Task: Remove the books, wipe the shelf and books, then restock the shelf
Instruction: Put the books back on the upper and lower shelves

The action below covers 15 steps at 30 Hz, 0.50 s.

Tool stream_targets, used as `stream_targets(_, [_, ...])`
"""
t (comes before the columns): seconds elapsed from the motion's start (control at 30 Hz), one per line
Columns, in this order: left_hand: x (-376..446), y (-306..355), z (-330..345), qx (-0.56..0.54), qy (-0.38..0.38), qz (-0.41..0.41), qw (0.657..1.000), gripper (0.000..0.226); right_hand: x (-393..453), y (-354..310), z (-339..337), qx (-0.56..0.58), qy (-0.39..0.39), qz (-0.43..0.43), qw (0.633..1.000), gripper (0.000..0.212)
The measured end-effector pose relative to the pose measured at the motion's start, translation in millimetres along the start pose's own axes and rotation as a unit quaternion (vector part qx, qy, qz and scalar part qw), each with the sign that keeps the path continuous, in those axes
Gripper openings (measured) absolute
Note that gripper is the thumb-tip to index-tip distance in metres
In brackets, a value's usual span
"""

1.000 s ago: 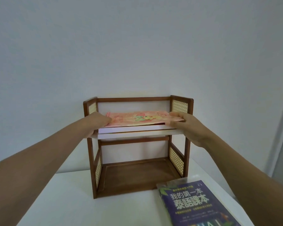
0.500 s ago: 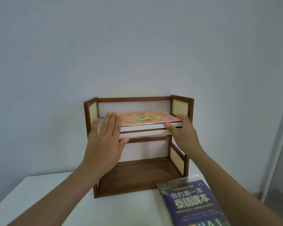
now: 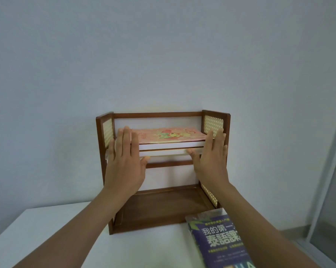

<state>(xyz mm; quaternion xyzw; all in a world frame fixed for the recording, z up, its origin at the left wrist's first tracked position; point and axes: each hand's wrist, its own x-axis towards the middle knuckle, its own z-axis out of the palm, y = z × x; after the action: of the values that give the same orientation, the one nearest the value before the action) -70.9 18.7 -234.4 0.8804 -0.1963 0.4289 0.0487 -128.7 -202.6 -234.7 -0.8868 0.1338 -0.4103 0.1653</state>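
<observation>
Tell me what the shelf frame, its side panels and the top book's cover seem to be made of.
Shelf frame: dark stained wood, by its brown matte look. Side panels: likely woven cane, pale with regular holes. Pink book: probably a printed paper cover.

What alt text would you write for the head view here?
Two open hands, left hand and right hand, press against the front edges of a flat stack of books on the upper tier of a small brown wooden shelf with rattan sides. A purple paperback book lies on the white table.
</observation>
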Motion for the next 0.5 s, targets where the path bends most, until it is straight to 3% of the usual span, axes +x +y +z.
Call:
stream_targets(0.13, [7.4,4.0,6.7,-0.04,0.019,-0.031,0.999,0.077,11.0,0.3,3.6,-0.027,-0.028,0.005,0.999,0.085])
stream_targets(0.3, [21.2,2.4,12.6,-0.034,-0.018,-0.033,0.999,0.072,30.0,7.5,2.8,-0.145,-0.037,-0.067,0.987,0.084])
stream_targets(0.5, [32.7,-0.2,17.2,-0.027,-0.048,-0.026,0.998,0.068,49.4,10.8,2.2,-0.124,-0.105,-0.073,0.984,0.081])
